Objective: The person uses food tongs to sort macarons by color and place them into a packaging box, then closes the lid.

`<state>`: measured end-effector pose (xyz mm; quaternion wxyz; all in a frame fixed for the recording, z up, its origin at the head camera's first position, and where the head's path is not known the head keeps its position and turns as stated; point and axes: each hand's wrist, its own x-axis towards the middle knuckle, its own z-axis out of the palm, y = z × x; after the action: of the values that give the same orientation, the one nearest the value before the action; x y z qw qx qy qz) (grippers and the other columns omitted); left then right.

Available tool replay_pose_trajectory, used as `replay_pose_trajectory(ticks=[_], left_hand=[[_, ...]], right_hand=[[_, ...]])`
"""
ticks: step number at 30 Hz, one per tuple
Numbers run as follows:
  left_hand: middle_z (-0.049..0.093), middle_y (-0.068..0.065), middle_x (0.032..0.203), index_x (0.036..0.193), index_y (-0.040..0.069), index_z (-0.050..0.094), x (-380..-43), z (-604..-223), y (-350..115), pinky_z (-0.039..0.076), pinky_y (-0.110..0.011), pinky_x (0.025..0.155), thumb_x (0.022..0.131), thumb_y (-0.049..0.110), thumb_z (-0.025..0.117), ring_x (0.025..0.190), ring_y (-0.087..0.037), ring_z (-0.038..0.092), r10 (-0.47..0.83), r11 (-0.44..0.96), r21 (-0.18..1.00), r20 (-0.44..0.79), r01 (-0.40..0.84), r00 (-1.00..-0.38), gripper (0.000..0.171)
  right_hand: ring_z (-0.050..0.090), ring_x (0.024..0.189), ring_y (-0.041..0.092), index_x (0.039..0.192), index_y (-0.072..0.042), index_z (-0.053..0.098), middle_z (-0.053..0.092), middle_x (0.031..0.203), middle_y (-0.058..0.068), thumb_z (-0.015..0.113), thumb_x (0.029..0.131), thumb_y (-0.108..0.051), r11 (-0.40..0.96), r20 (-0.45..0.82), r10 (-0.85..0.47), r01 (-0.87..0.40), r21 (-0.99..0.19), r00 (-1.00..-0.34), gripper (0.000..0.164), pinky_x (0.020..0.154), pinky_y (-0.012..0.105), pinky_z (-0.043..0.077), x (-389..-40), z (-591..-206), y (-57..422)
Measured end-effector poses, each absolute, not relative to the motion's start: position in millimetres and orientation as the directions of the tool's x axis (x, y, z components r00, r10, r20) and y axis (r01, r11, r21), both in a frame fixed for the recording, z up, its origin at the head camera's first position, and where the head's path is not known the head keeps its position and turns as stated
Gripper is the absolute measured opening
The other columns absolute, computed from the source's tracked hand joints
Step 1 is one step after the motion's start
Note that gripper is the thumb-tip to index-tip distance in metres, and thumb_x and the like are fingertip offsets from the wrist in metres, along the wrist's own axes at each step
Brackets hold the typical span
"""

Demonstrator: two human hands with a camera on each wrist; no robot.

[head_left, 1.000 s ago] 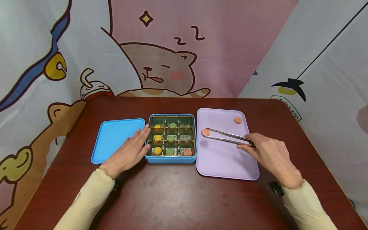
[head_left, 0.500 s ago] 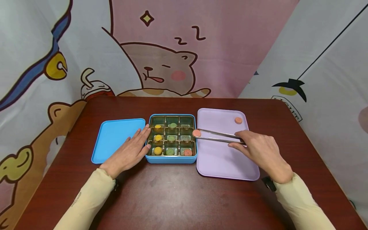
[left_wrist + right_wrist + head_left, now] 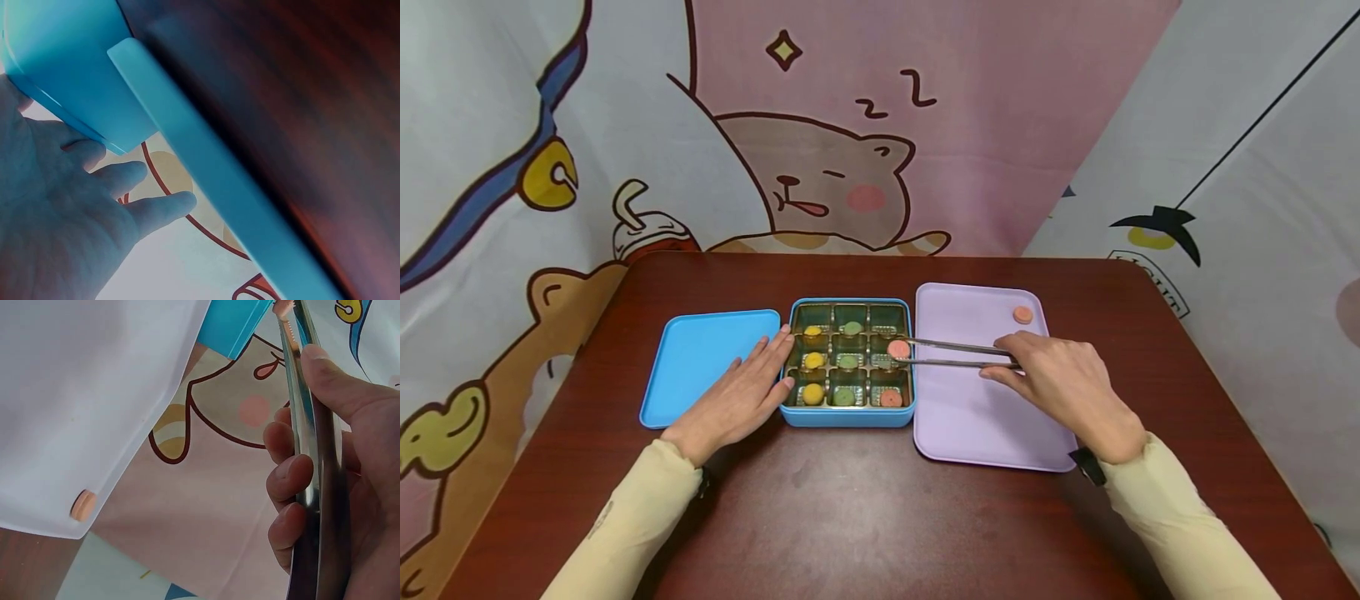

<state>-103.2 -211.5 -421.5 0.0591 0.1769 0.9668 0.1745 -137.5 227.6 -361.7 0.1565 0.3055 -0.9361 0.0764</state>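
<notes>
My right hand (image 3: 1060, 387) grips metal tongs (image 3: 958, 346). Between their tips is a small round pink cookie (image 3: 898, 349), over the middle-right compartment of a blue box (image 3: 847, 419). A gold divided insert (image 3: 830, 340) fills the box. Yellow cookies (image 3: 813, 394) lie in its left column, green ones (image 3: 844, 397) in the middle column. One pink cookie (image 3: 891, 398) sits front right. With fingers extended, my left hand (image 3: 730, 404) rests against the box's left side; the left wrist view shows that hand (image 3: 69, 194) touching the blue wall (image 3: 69, 69).
A lilac tray (image 3: 992, 433) stands right of the box, with another pink cookie (image 3: 1022, 315) in its far right corner. Left of the box lies a blue lid (image 3: 688, 358), partly under my left hand. A printed cloth (image 3: 1000, 125) hangs behind the brown table (image 3: 850, 517).
My right hand has moved left, carrying the tongs and the pink cookie from above the lilac tray to over the box's middle-right compartment. My left hand has stayed put.
</notes>
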Motion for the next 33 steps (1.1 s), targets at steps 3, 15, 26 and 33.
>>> replay_pose_trajectory(ticks=[3,15,26,33], left_hand=[[0.007,-0.005,0.174,0.167,0.011,0.013,-104,-422,-212,0.023,-0.071,0.117,0.112,0.042,0.038,0.157,-0.038,0.014,0.365,0.875,0.359,-0.052,0.323,-0.930,0.068],[0.006,-0.004,0.174,0.167,0.012,0.013,-102,-422,-211,0.021,-0.071,0.117,0.112,0.040,0.040,0.157,-0.038,0.013,0.363,0.874,0.370,-0.069,0.314,-0.929,0.067],[0.006,-0.003,0.174,0.167,0.012,0.013,-103,-423,-212,0.022,-0.071,0.117,0.113,0.040,0.040,0.157,-0.039,0.014,0.362,0.876,0.365,-0.064,0.316,-0.930,0.067],[0.006,-0.004,0.174,0.167,0.011,0.012,-103,-421,-212,0.022,-0.071,0.117,0.113,0.041,0.038,0.157,-0.038,0.013,0.365,0.876,0.362,-0.061,0.320,-0.929,0.067]], right_hand=[[0.048,0.052,0.008,0.099,-0.013,0.074,0.064,0.074,-0.006,0.083,0.085,-0.046,0.799,0.330,-0.558,-0.601,-0.035,-0.761,0.037,0.041,0.029,0.036,-140,-360,224],[0.050,0.045,0.010,0.092,-0.012,0.074,0.060,0.063,-0.006,0.088,0.080,-0.045,0.770,0.412,-0.604,-0.633,0.082,-0.682,0.038,0.034,0.031,0.032,-145,-357,211],[0.052,0.061,0.023,0.090,-0.012,0.074,0.050,0.059,-0.005,0.089,0.079,-0.046,0.779,0.370,-0.613,-0.612,0.138,-0.698,0.039,0.033,0.038,0.035,-150,-351,198],[0.041,0.055,0.019,0.088,-0.012,0.074,0.055,0.059,-0.006,0.090,0.079,-0.046,0.785,0.346,-0.610,-0.603,0.141,-0.713,0.039,0.034,0.034,0.032,-151,-348,193]])
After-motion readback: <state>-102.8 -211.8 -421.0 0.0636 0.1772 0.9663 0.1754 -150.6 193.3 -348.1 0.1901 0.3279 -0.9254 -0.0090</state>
